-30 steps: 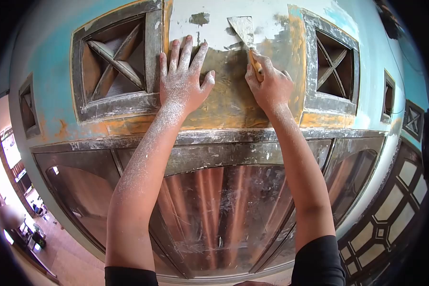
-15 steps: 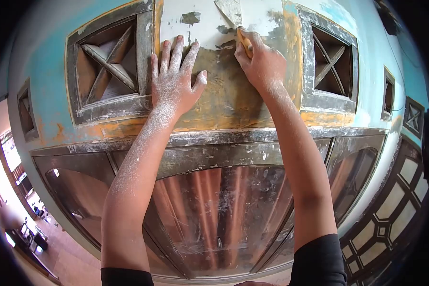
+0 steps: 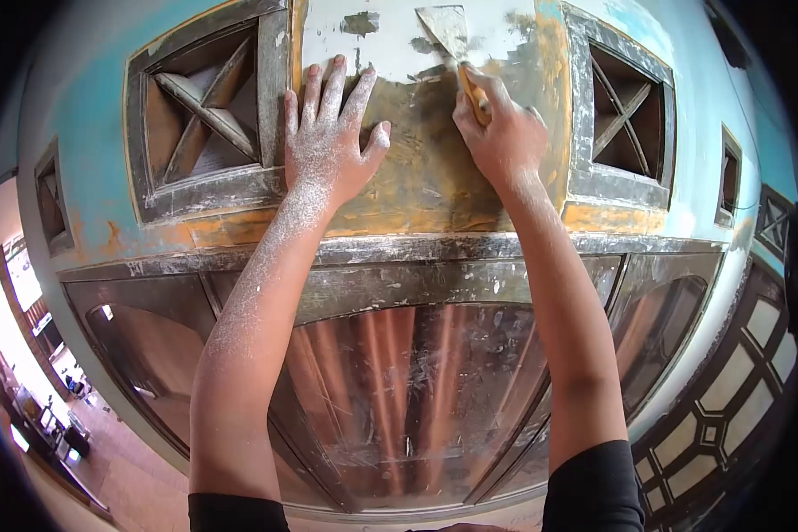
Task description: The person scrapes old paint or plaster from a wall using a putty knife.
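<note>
My right hand (image 3: 508, 133) is wrapped round the yellowish handle of a scraper (image 3: 448, 34). Its wide, pale-smeared blade points up and to the left against the white part of the wall panel (image 3: 412, 191). Below the white, the panel is bare and brownish with dark patches. My left hand (image 3: 330, 137) lies flat on this panel with the fingers spread, holding nothing. White dust covers the left hand and forearm.
Wooden vent frames with crossed slats stand to the left (image 3: 208, 111) and right (image 3: 621, 111). Beneath runs a wooden ledge (image 3: 408, 251) above a glazed window (image 3: 408, 399) with reddish curtains behind. A panelled door (image 3: 718, 399) is at the lower right, a tiled floor (image 3: 120, 461) at the lower left.
My right hand and the scraper have shifted slightly right and down, and more of the blade shows. My left hand stays on the panel.
</note>
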The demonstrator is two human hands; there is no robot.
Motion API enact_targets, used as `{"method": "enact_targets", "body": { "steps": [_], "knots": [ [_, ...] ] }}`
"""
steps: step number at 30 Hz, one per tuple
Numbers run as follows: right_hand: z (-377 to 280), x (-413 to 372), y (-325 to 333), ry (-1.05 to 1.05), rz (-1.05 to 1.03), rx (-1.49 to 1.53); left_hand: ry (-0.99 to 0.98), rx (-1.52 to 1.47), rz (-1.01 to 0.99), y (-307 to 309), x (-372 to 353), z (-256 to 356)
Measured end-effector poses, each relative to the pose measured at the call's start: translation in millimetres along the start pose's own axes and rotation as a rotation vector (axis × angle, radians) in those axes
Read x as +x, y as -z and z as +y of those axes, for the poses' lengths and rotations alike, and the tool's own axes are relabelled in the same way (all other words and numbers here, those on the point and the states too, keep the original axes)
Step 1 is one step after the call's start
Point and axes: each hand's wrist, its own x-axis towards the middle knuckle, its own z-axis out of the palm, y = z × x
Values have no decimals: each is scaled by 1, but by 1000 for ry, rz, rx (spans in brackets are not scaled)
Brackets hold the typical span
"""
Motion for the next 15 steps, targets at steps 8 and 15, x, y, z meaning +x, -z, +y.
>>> {"method": "enact_targets", "body": {
  "steps": [8,15],
  "knots": [
    [2,32,-3,30,-49,-97,-16,3,9,-1,-2,0],
    [5,22,1,44,-4,6,-5,7,3,2,-7,0]
  ]
}}
